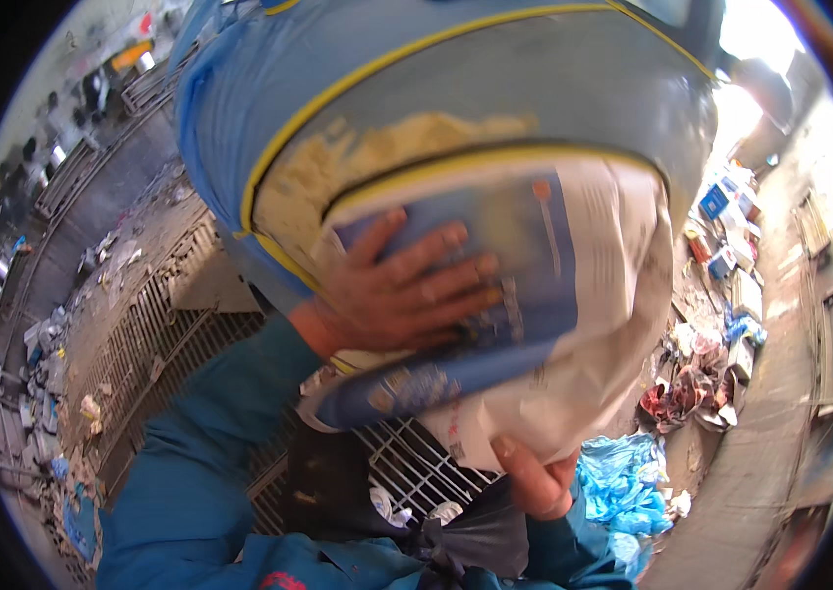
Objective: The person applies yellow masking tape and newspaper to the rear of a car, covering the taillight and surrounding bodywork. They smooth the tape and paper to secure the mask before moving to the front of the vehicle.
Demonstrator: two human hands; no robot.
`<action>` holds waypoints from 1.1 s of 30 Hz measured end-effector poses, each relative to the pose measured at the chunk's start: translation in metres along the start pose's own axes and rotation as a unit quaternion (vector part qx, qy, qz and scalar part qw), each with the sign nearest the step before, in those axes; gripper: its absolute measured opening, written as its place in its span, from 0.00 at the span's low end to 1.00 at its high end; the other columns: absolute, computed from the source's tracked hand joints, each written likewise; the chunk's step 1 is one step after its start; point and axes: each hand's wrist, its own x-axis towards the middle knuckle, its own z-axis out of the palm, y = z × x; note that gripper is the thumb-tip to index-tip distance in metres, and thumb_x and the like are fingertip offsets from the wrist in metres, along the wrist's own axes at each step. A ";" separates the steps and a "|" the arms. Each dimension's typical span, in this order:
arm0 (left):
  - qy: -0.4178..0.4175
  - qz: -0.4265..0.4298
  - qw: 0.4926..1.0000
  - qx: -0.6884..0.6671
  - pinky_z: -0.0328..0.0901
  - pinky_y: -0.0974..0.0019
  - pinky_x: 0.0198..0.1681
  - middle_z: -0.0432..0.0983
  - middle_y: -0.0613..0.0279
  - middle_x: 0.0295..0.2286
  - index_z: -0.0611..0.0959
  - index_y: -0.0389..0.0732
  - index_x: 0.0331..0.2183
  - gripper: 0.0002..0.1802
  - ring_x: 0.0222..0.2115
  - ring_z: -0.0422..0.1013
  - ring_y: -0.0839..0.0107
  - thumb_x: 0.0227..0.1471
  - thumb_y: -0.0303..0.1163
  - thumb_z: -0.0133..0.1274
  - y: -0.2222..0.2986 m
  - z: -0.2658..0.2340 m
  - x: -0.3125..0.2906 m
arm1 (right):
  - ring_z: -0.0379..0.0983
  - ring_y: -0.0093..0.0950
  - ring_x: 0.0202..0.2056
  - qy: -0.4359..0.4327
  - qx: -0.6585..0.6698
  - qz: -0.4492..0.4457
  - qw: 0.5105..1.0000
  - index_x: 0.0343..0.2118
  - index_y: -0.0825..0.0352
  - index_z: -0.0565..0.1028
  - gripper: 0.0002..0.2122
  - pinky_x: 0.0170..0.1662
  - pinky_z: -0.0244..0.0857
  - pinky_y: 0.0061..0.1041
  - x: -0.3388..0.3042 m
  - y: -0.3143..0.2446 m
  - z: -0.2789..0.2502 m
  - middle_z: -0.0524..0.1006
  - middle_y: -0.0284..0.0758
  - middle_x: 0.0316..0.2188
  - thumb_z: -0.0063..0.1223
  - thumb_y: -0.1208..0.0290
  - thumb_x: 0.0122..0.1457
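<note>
A big grey-blue backpack (583, 93) with yellow piping fills the upper middle of the head view. A tan, dirty-looking patch marks its front. Over its lower front lies a white and blue printed sack (623, 256), creased along the right side. My left hand (406, 285) rests flat on the sack's blue part, fingers spread. At the sack's bottom edge my right hand (534, 482) pinches the white material, thumb in front; its other fingers are mostly hidden. Whether the sack is attached to the backpack I cannot tell.
Below me is a metal grate (406, 457), with a black tied bag (475, 531) near my body. Light blue plastic film (623, 482) lies at right, beside crumpled dark red material (691, 393) and several boxes (716, 202). Litter (43, 339) lines the left side.
</note>
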 end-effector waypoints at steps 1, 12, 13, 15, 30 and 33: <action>-0.001 0.010 1.000 0.009 0.48 0.30 0.80 0.72 0.69 0.72 0.85 0.65 0.66 0.33 0.76 0.63 0.54 0.64 0.65 0.59 -0.003 0.001 0.000 | 0.81 0.37 0.60 -0.002 0.020 -0.046 0.999 0.65 0.77 0.76 0.21 0.67 0.72 0.37 0.004 0.012 0.000 0.83 0.45 0.60 0.57 0.83 0.70; -0.020 -0.193 0.948 -0.253 0.68 0.45 0.73 0.81 0.49 0.65 0.79 0.41 0.70 0.28 0.67 0.76 0.51 0.73 0.31 0.58 -0.049 -0.071 -0.046 | 0.82 0.36 0.43 0.026 -0.081 -0.139 0.987 0.60 0.78 0.79 0.18 0.49 0.75 0.36 0.052 0.011 0.062 0.86 0.45 0.45 0.47 0.69 0.80; 0.037 -0.266 0.903 -0.337 0.70 0.47 0.71 0.83 0.47 0.63 0.78 0.39 0.71 0.27 0.65 0.79 0.52 0.76 0.35 0.56 -0.053 -0.081 -0.061 | 0.82 0.35 0.43 0.022 -0.203 -0.149 0.968 0.59 0.78 0.79 0.18 0.50 0.75 0.35 0.053 0.010 0.064 0.86 0.44 0.45 0.47 0.68 0.80; 0.172 -0.353 0.808 -0.439 0.72 0.49 0.70 0.85 0.41 0.58 0.77 0.34 0.70 0.29 0.61 0.82 0.51 0.81 0.44 0.51 -0.070 -0.102 -0.076 | 0.80 0.30 0.39 0.020 -0.004 -0.137 0.990 0.54 0.75 0.82 0.15 0.45 0.72 0.30 0.062 0.014 0.074 0.86 0.40 0.42 0.48 0.68 0.80; -0.100 -0.088 0.987 -0.092 0.68 0.44 0.72 0.79 0.45 0.66 0.84 0.38 0.66 0.40 0.67 0.76 0.43 0.67 0.58 0.64 0.002 -0.305 0.018 | 0.80 0.29 0.44 -0.016 0.258 -0.016 0.966 0.57 0.71 0.81 0.15 0.48 0.75 0.33 0.081 0.024 0.108 0.83 0.36 0.45 0.56 0.63 0.80; -0.115 -0.077 0.988 -0.063 0.70 0.45 0.70 0.81 0.45 0.64 0.83 0.38 0.67 0.38 0.65 0.76 0.41 0.60 0.43 0.71 0.017 -0.306 0.024 | 0.77 0.31 0.46 -0.044 0.237 0.000 0.971 0.60 0.71 0.78 0.15 0.49 0.73 0.35 0.087 0.041 0.101 0.81 0.38 0.49 0.52 0.64 0.82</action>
